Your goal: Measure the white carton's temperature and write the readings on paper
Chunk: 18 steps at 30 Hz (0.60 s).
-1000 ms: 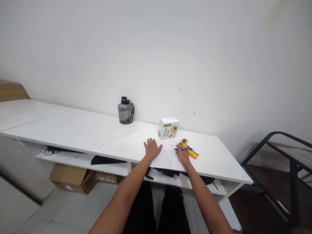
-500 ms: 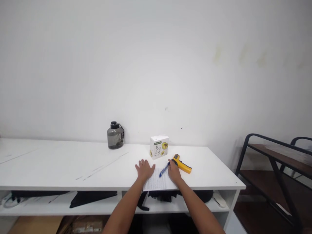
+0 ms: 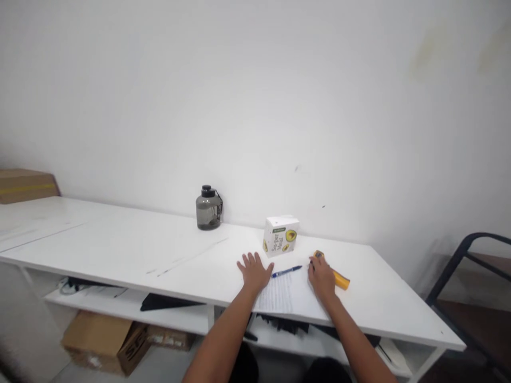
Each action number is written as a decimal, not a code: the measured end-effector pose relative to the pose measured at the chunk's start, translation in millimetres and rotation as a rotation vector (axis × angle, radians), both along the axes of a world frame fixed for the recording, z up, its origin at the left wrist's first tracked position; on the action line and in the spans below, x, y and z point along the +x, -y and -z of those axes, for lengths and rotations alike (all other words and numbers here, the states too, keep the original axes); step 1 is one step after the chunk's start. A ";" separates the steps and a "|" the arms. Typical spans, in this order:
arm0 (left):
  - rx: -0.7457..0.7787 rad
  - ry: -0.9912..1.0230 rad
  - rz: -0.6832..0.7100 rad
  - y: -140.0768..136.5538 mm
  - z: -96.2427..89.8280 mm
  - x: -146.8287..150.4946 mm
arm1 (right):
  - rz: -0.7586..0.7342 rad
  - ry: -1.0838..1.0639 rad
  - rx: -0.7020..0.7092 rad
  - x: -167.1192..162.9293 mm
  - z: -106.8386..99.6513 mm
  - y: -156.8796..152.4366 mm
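My left hand [image 3: 255, 273] lies flat with fingers spread, its edge on a sheet of printed or written paper [image 3: 276, 296] at the desk's front. A blue pen [image 3: 286, 272] rests across the top of that sheet, apart from my right hand. My right hand [image 3: 321, 276] has its fingers bent over a yellow infrared thermometer gun [image 3: 341, 281], which lies on its side; the hand hides its middle. Behind the sheet stands a white box [image 3: 280, 238] with avocado pictures and the words "Su-per Meal".
A grey jug-like water bottle [image 3: 208, 209] stands by the wall on the white desk [image 3: 120, 234]. At the far left sits a cardboard box [image 3: 27, 186]. Below are a shelf with dark items [image 3: 167, 302] and an open carton [image 3: 96, 340]. A dark-framed rack [image 3: 471, 298] stands at right.
The pen has left my right hand and now lies on the paper. That hand has moved right onto the thermometer. My view has turned and tilted, showing more of the left side.
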State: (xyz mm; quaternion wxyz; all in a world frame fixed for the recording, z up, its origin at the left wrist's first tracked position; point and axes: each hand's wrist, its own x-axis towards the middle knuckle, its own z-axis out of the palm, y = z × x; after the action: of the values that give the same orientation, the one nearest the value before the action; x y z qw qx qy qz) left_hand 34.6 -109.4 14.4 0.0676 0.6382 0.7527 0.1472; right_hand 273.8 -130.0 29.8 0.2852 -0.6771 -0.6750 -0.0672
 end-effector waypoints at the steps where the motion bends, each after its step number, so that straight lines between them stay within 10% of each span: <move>1: 0.000 -0.008 0.008 -1.2 -1.3 0.5 | 0.077 0.064 -0.031 5.2 -3.7 1.6; 8: 0.077 0.045 0.185 -33.6 -13.4 3.3 | 0.261 0.022 -0.409 40.6 -26.6 -19.2; 18: 0.164 0.547 0.157 -76.3 -22.0 -8.9 | -0.050 -0.657 0.120 3.2 -31.1 -82.6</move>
State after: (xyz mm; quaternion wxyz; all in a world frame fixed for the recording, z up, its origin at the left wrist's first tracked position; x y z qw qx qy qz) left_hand 25.7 -33.2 36.4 0.2271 0.6343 0.6406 0.3683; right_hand 277.0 -47.4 60.8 0.5286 -0.6279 -0.5581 0.1219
